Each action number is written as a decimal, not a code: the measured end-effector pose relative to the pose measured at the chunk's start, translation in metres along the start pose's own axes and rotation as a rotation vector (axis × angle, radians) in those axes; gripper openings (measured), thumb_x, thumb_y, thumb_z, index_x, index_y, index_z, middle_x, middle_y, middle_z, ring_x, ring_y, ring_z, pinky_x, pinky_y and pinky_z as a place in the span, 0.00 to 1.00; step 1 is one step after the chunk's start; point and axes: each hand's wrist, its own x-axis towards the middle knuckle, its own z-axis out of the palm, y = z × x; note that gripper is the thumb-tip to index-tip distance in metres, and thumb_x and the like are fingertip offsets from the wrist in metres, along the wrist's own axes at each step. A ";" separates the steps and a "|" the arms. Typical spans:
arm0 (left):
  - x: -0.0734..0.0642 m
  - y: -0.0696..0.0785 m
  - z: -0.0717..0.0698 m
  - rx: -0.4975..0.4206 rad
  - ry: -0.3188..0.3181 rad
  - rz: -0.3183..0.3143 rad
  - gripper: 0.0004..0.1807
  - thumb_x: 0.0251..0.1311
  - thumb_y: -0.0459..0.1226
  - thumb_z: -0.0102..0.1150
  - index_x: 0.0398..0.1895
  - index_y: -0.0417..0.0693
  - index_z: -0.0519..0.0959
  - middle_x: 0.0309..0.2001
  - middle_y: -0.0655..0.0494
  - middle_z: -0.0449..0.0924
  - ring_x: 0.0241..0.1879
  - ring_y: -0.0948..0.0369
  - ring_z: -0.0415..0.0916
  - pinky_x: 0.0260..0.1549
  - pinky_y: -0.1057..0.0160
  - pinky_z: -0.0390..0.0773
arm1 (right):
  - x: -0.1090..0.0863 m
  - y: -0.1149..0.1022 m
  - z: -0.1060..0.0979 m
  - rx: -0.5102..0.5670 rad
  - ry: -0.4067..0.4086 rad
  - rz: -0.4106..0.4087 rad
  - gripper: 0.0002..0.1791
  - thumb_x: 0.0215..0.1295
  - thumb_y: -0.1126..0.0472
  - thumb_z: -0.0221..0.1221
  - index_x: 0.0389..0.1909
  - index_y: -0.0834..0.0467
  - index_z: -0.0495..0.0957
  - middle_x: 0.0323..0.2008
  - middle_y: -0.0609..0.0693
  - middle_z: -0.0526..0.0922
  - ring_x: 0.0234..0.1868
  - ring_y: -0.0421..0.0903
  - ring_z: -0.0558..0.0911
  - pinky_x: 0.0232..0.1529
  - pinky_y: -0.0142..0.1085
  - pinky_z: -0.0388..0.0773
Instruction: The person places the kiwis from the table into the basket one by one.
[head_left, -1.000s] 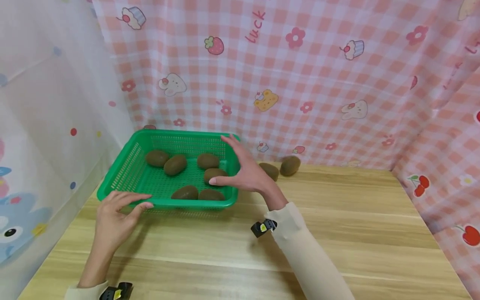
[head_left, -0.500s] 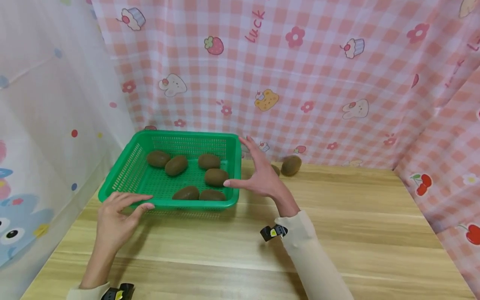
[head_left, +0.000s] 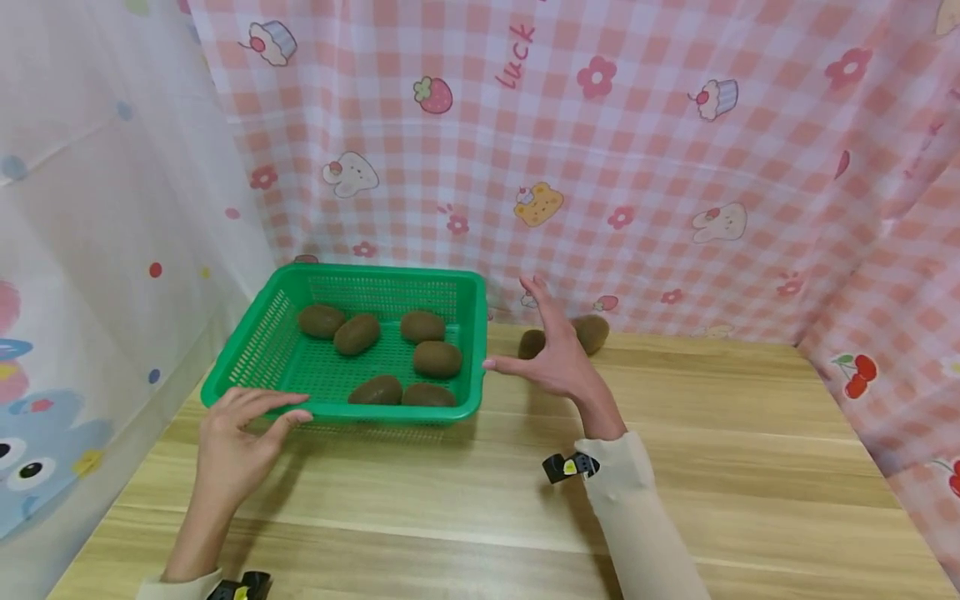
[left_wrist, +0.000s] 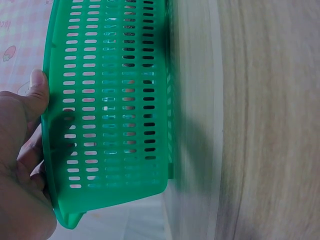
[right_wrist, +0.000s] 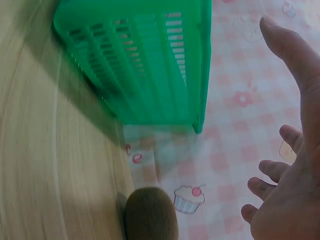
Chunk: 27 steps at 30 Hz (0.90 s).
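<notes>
A green plastic basket with slotted walls stands on the wooden table, holding several brown kiwis. My left hand grips its near rim toward the left corner; in the left wrist view the thumb lies at the rim with the fingers partly hidden. To the right of the basket, my right hand is held up with thumb and fingers spread and nothing in it. Behind that hand lie two kiwis, a left one and a right one, both partly covered. A kiwi also shows in the right wrist view.
Pink checked cloth hangs along the back and right of the table. White printed cloth hangs on the left, close to the basket. A small black camera sits at the right wrist.
My right hand has moved right, from over the basket's right side to outside it. The left hand stays at the rim, and the kiwis in the basket keep their places.
</notes>
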 end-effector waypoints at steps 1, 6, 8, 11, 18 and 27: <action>0.000 0.000 0.000 0.002 -0.003 -0.004 0.16 0.37 0.25 0.82 0.33 0.45 0.91 0.32 0.47 0.90 0.41 0.76 0.70 0.44 0.78 0.64 | 0.000 0.002 -0.001 -0.002 0.008 -0.003 0.64 0.49 0.41 0.79 0.80 0.28 0.45 0.84 0.43 0.41 0.84 0.46 0.43 0.78 0.63 0.51; -0.001 0.001 -0.001 0.001 0.000 -0.014 0.16 0.37 0.24 0.82 0.33 0.44 0.91 0.32 0.45 0.90 0.41 0.76 0.70 0.45 0.78 0.64 | 0.001 0.013 -0.004 -0.034 0.027 -0.011 0.65 0.49 0.41 0.79 0.81 0.32 0.45 0.84 0.46 0.44 0.84 0.47 0.45 0.78 0.63 0.51; -0.001 0.002 -0.001 0.000 0.000 -0.013 0.16 0.37 0.24 0.82 0.33 0.45 0.91 0.32 0.46 0.90 0.41 0.76 0.70 0.45 0.78 0.64 | 0.000 0.018 -0.005 -0.048 0.029 0.012 0.65 0.49 0.41 0.79 0.82 0.33 0.45 0.84 0.47 0.43 0.84 0.49 0.45 0.78 0.65 0.51; -0.002 0.002 -0.001 0.000 -0.002 -0.010 0.16 0.37 0.25 0.82 0.33 0.45 0.91 0.32 0.46 0.90 0.41 0.76 0.70 0.45 0.78 0.65 | -0.002 0.026 -0.007 -0.067 0.032 0.062 0.65 0.49 0.40 0.78 0.82 0.33 0.45 0.84 0.49 0.43 0.84 0.52 0.45 0.76 0.68 0.51; -0.001 0.002 0.000 0.006 0.004 0.007 0.17 0.36 0.25 0.82 0.33 0.46 0.91 0.31 0.48 0.90 0.40 0.75 0.70 0.44 0.78 0.64 | -0.004 0.041 -0.007 -0.096 0.016 0.129 0.67 0.47 0.41 0.80 0.83 0.40 0.46 0.84 0.54 0.42 0.84 0.58 0.45 0.75 0.69 0.53; -0.002 0.003 0.000 0.006 0.010 0.001 0.17 0.36 0.25 0.82 0.33 0.46 0.91 0.32 0.48 0.90 0.40 0.74 0.71 0.45 0.78 0.63 | -0.004 0.056 -0.001 -0.048 -0.006 0.142 0.66 0.49 0.43 0.80 0.83 0.41 0.46 0.83 0.51 0.49 0.82 0.55 0.53 0.76 0.63 0.58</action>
